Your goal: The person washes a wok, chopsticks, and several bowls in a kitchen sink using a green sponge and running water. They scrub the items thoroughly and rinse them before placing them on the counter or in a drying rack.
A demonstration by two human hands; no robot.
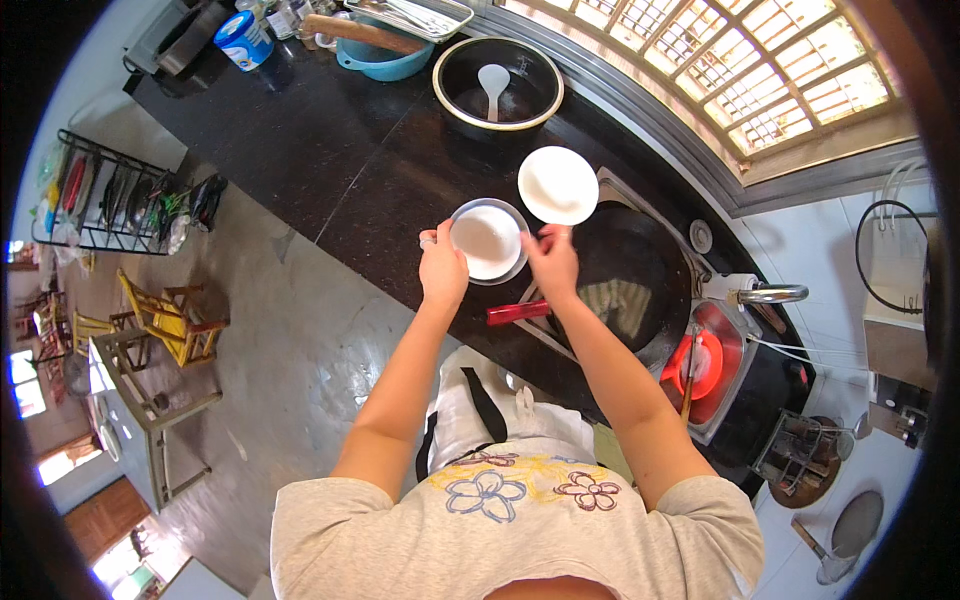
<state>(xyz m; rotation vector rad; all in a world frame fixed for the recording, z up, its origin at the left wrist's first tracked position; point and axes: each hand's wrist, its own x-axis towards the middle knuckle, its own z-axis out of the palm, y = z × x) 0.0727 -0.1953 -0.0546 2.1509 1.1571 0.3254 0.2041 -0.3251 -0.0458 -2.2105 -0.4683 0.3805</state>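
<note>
A small round bowl [488,240] with a greyish rim and a white inside is between my hands, over the front part of the dark counter. My left hand [443,265] grips its left side, fingers at the rim. At the right rim is my right hand [553,262], slightly blurred, its thumb against the bowl and its fingers curled. Just beyond those fingers lies a white dish [558,185]. A black wok [650,255] stands right of my right hand, its red handle [518,312] pointing toward the bowl. Inside the wok shows a pale striped patch.
A large dark pot [455,112] with a white rice paddle [493,90] stands at the back. Farther left are a blue basin [385,62] and a blue can [243,42]. The sink [735,405], holding a red basin [703,365], is at right.
</note>
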